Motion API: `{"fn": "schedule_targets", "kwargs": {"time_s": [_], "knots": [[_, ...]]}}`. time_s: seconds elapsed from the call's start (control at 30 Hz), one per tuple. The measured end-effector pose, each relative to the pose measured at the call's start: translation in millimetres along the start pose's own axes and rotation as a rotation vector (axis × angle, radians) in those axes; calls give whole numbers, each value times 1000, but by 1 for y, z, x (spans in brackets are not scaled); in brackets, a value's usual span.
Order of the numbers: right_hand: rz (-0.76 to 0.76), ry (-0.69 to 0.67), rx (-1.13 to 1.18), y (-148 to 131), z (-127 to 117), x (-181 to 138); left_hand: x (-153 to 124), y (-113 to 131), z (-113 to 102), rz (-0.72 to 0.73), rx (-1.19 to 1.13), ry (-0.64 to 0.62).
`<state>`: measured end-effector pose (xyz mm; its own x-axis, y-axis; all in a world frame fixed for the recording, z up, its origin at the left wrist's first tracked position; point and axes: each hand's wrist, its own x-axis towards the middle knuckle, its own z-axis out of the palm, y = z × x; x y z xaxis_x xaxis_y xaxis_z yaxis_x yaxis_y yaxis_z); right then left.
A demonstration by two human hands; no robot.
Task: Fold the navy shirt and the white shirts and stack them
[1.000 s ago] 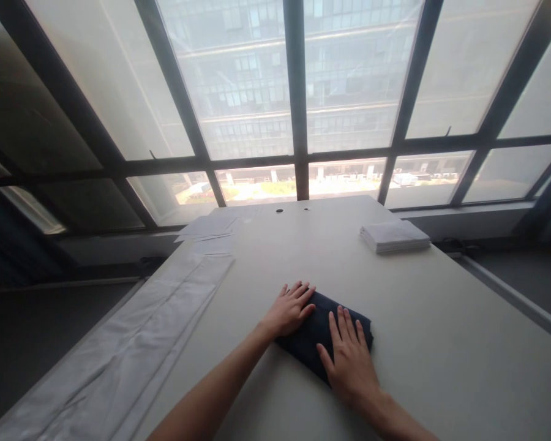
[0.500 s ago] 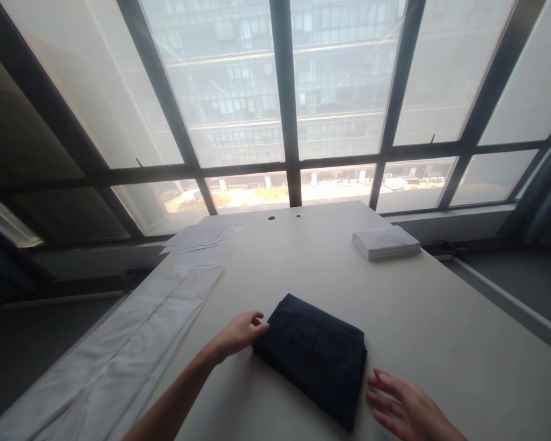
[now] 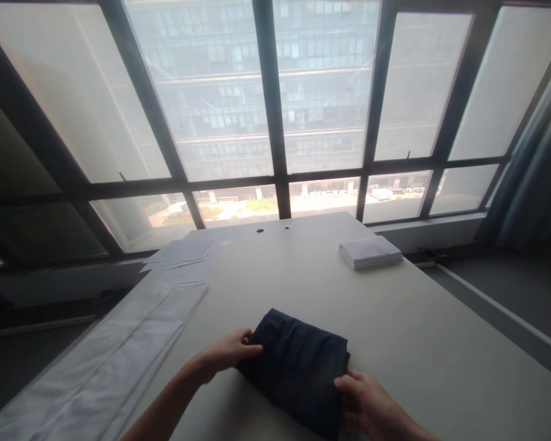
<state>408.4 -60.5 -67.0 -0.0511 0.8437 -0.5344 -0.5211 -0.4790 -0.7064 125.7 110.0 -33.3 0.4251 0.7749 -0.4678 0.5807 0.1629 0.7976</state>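
Note:
A folded dark navy cloth (image 3: 294,367) is between my two hands, close to me over the white table (image 3: 280,269). My left hand (image 3: 233,350) grips its left edge, thumb on top and fingers under it. At the right edge, my right hand (image 3: 360,395) pinches the cloth, with the thumb on the upper face and the other fingers partly hidden behind. Shadow shows beneath the near edge, which looks slightly raised. What kind of garment or fabric piece it is, the folds do not show.
Long white folded cloth (image 3: 105,349) lies along the table's left side. Beyond it are loose white sheets (image 3: 183,251). A neat white stack (image 3: 370,252) stands at the right edge. Two small holes are near the far end, before large windows; a curtain (image 3: 530,159) hangs at right.
My right hand has moved in from beside the cloth and closed on its right edge. The left hand has taken a firmer grip. The view has shifted slightly.

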Motion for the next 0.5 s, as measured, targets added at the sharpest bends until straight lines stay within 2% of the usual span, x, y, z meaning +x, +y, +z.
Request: {"fn": "schedule_targets", "kwargs": {"time_s": [0.07, 0.23, 0.33, 0.5], "knots": [[-29, 1, -11, -3, 4, 0, 1, -2, 2, -50, -96, -1], [-18, 128, 70, -5, 2, 9, -3, 4, 11, -141, -398, 5], [-62, 176, 82, -8, -6, 16, -9, 15, 21, -113, -517, 18], [-175, 115, 62, -35, -34, 14, -5, 31, 43, -43, -580, -51]]}}
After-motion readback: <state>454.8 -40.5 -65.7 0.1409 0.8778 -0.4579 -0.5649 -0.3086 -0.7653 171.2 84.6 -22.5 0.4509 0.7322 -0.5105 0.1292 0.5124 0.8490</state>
